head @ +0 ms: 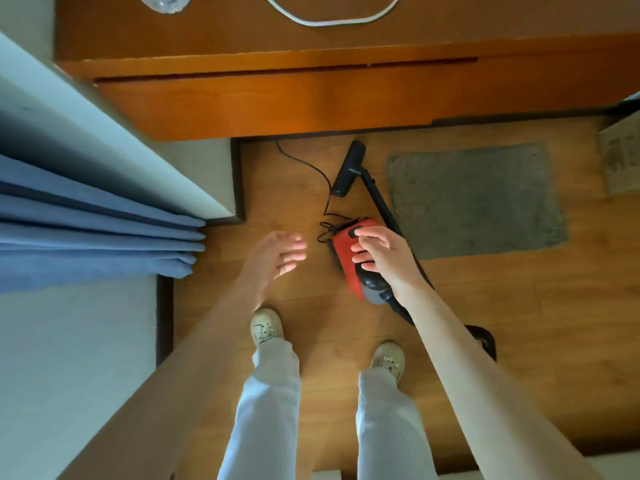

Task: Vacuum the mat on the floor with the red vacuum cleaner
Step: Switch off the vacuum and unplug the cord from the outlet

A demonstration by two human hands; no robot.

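Blue curtain (pixel 97 230) folds hang at the left. The left hand (pixel 277 254) hovers over the wooden floor (pixel 519 323), fingers loosely spread, holding nothing. Just right of it, the right hand (pixel 381 258) rests on the red vacuum cleaner (pixel 346 268), fingers curled over its black handle. The floor head (pixel 348 169) lies farther off, beside the grey mat (pixel 474 199). A cardboard box (pixel 620 157) at far right bears print too blurred to read; its contents cannot be seen.

Hidden and cut-off parts
The right hand (pixel 382 258) covers the red vacuum cleaner's (pixel 349 268) handle; the cardboard box (pixel 620 157) runs past the edge.
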